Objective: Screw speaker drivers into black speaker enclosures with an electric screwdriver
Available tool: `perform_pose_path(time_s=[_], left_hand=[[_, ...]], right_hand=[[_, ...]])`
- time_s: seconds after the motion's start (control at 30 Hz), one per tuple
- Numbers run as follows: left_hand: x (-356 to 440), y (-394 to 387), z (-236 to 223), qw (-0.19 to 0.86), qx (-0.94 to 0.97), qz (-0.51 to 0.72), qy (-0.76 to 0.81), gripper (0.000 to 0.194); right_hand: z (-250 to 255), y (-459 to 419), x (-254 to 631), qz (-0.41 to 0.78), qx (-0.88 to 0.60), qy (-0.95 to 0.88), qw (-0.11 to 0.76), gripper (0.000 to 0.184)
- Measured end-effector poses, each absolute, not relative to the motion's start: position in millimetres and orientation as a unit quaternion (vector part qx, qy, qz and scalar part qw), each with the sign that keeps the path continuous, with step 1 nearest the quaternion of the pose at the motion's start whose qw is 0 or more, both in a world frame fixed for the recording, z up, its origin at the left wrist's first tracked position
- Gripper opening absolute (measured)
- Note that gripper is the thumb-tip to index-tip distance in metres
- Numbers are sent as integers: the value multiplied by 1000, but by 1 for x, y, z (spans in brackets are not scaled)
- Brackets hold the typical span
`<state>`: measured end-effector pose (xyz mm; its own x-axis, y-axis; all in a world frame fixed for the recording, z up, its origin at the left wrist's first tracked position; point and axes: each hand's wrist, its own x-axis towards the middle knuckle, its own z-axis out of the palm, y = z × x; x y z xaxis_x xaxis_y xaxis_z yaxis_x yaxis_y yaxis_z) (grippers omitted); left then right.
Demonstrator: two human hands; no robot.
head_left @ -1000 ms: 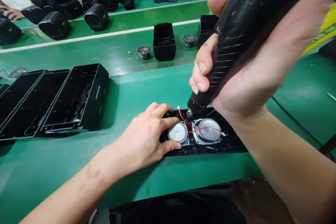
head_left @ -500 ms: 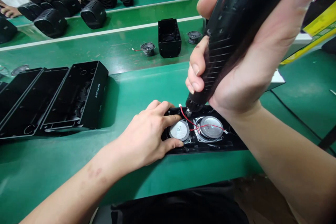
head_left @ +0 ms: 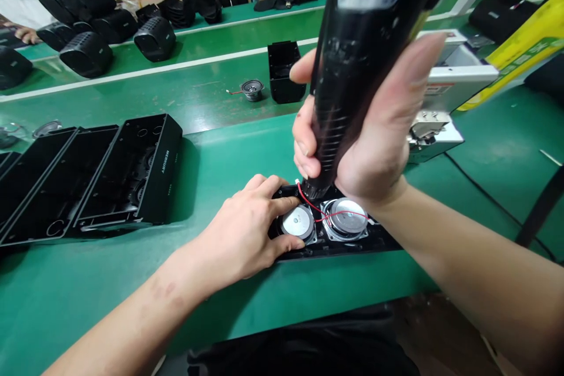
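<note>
My left hand (head_left: 249,226) spans the left round speaker driver (head_left: 298,222), thumb and index finger gripping its near and far edges. That driver sits in a black speaker panel (head_left: 381,241) lying on the green bench, beside a second silver-backed driver (head_left: 349,215). Red wires (head_left: 337,212) with white plugs run across both. Wrapped in my right hand (head_left: 381,138) is a black electric screwdriver (head_left: 346,64), held steeply with its nose down at the panel's far edge, between the two drivers. The bit's tip is hidden.
Black speaker housings (head_left: 118,167) stand in a row at left. Farther back are a loose driver (head_left: 252,90), an open black housing (head_left: 285,73) and finished-looking speakers (head_left: 86,53). At right stand a white machine (head_left: 458,82) and a cable (head_left: 493,200). Other people work across the bench.
My right hand has brought the screwdriver more upright and its nose lower, close to the panel. My left hand keeps its grip. The view has shifted slightly, showing more of the white machine.
</note>
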<state>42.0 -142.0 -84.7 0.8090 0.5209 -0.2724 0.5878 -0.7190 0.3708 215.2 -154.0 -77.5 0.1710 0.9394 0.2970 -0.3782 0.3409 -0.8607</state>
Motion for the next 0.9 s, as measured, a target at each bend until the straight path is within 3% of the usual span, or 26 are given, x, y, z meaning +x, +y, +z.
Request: perform_pose_path(time_s=[0.47,0.7,0.9], left_hand=[[41,-142,-83,265,907,-75,318,33],[46,-144,-79,269,899,-76,336,41],[28,-145,-90,306,894,-5,326,47]], right_hand=[[-94,-156,218,558,-216,-421,682,65],[-104,-157,215,568,-199,-430,673,61],[-63,-163,242,522,-213,-415,714,60]])
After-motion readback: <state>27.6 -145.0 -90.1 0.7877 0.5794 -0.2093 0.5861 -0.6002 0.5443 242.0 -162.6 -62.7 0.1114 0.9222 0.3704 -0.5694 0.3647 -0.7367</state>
